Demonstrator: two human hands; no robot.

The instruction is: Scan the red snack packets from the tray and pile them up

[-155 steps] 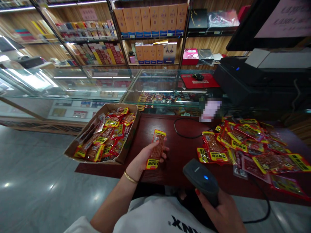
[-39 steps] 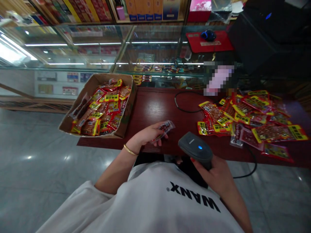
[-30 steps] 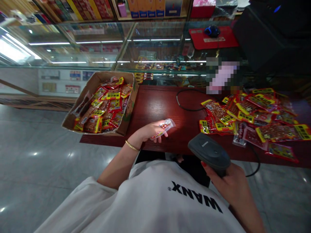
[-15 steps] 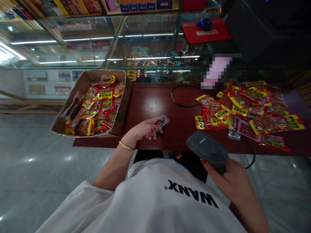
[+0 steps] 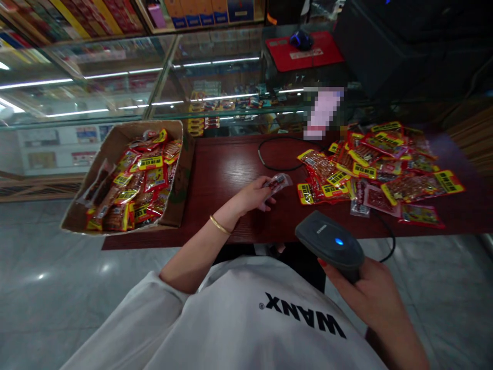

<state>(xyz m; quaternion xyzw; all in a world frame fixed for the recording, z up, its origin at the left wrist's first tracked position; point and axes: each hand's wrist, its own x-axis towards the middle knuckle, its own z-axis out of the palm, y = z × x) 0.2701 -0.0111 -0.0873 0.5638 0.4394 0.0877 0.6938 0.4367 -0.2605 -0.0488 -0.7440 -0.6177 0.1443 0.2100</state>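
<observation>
My left hand [image 5: 257,197] is closed around a small clear snack packet [image 5: 279,183] with dark reddish contents, held just over the dark red table. In my right hand [image 5: 367,288] I grip a dark grey barcode scanner [image 5: 329,244], its blue light glowing and its nose pointing left and away from me. Beyond the scanner lies a heap of red and yellow snack packets [image 5: 362,164], with a few clear ones at its near edge. To the left, a cardboard box [image 5: 175,190] holds many similar packets.
The wooden table [image 5: 215,169] spans the front of a glass display case [image 5: 215,46]. A black cable [image 5: 260,154] loops on the tabletop. Farther back sit a pixelated pink object [image 5: 323,113], a red mouse pad [image 5: 283,51] with a mouse [image 5: 301,40], and a dark machine [image 5: 404,56].
My left hand has moved right with the snack packet, towards the heap and the scanner. The scanner's blue light has come on. The view has shifted slightly to the right.
</observation>
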